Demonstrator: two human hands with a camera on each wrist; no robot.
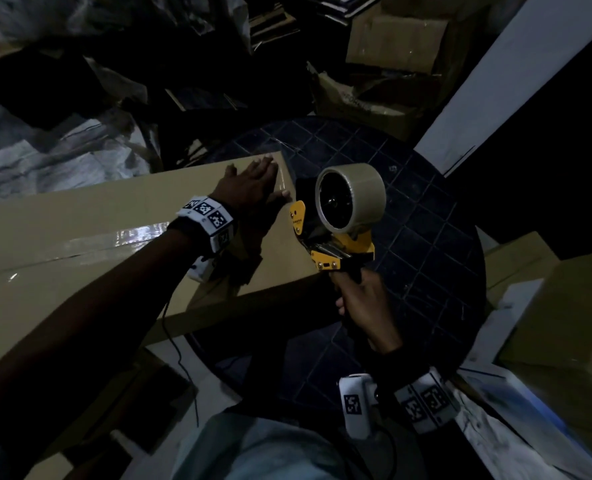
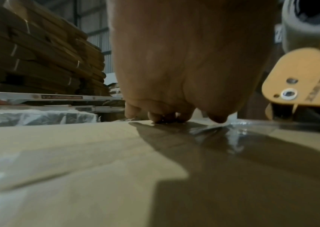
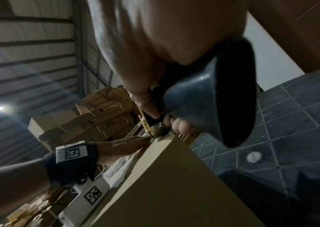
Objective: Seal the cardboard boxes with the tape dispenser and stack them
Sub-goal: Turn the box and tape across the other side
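While my left hand (image 1: 253, 188) lies flat with straight fingers on the top of the long tan cardboard box (image 1: 90, 237), it presses down near that box's far right corner. The box rests with its right end over a dark round table (image 1: 426, 237) patterned with a diamond grid. A strip of clear glossy tape (image 1: 138, 233) runs along the box's top seam toward my left hand; in the left wrist view the tape (image 2: 233, 138) passes beneath my fingertips (image 2: 156, 118), which touch the box top (image 2: 77, 153).

My right hand (image 1: 363, 303) is curled round the dark handle of the yellow and black tape dispenser (image 1: 332, 237) and grips it. The dispenser carries a roll of clear tape (image 1: 351, 199) and stands just beside the box's right end, its yellow front plate close to my left thumb. In the right wrist view the dark flared handle base (image 3: 213, 99) fills the centre, with my fingers (image 3: 180, 126) wrapped round it, and the dispenser's front edge meets the box's corner (image 3: 161, 138).

Outward from the table, further tan cardboard boxes (image 1: 564, 323) stand at my right, and more boxes (image 1: 391, 39) lie beyond the table. Stacks of flattened cardboard (image 2: 38, 53) rise behind the box on the left. Each wrist carries a band with black and white square markers (image 1: 207, 216).
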